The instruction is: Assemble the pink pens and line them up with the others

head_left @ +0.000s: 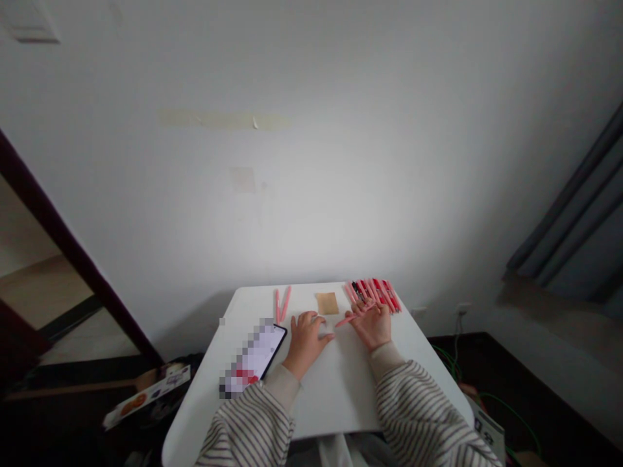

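On the white table, my right hand is turned partly palm up and grips a slim pink pen. The pen's tip points left, toward my other hand. My left hand rests with its thumb and curved fingers apart; I make out nothing held between them. A small tan paper square lies just beyond the space between the hands. Behind my right hand is a row of several pink, red and black pens. Two pink pens lie beyond my left hand.
A phone with a blurred-out screen lies left of my left forearm. The table's far edge stands near a white wall. Green cables run on the floor at the right, and a grey curtain hangs there.
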### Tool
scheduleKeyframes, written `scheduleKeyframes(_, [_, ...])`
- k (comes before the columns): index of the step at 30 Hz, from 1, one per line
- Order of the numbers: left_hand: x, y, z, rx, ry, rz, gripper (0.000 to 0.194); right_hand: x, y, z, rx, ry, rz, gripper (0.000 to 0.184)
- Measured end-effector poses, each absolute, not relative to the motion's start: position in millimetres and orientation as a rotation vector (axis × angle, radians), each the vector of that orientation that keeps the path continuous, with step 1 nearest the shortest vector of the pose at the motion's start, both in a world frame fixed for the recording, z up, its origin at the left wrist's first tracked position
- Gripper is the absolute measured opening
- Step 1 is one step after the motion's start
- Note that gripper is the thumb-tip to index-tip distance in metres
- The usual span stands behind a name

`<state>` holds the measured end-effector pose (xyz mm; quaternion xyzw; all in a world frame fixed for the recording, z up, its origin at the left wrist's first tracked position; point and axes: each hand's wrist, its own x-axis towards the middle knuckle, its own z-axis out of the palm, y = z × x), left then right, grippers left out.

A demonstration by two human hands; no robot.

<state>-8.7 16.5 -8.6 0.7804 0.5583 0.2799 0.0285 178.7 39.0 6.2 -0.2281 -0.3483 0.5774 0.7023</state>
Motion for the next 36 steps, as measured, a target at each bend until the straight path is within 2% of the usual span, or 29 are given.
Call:
scheduleKeyframes(18, [-9, 16, -6, 2.388, 1.714, 0.871, 0.034, 178, 38, 8, -0.465, -0.724, 1.367, 0.04])
scheduleKeyframes(25, [-9, 15, -6, 2.391, 1.715, 0.87, 0.036, 179, 37, 8, -0.398, -0.668, 1.381, 0.026])
scheduleKeyframes(32, [-9, 16, -7, 2.405, 1.72, 0.854, 0.04, 181, 38, 6, -0.311, -0.538, 1.475, 0.028])
scheduleKeyframes(36, [-10, 18, -9, 2.424, 1.743, 0.786, 0.043, 182, 43, 1, -0.357, -0.509, 1.482, 0.015])
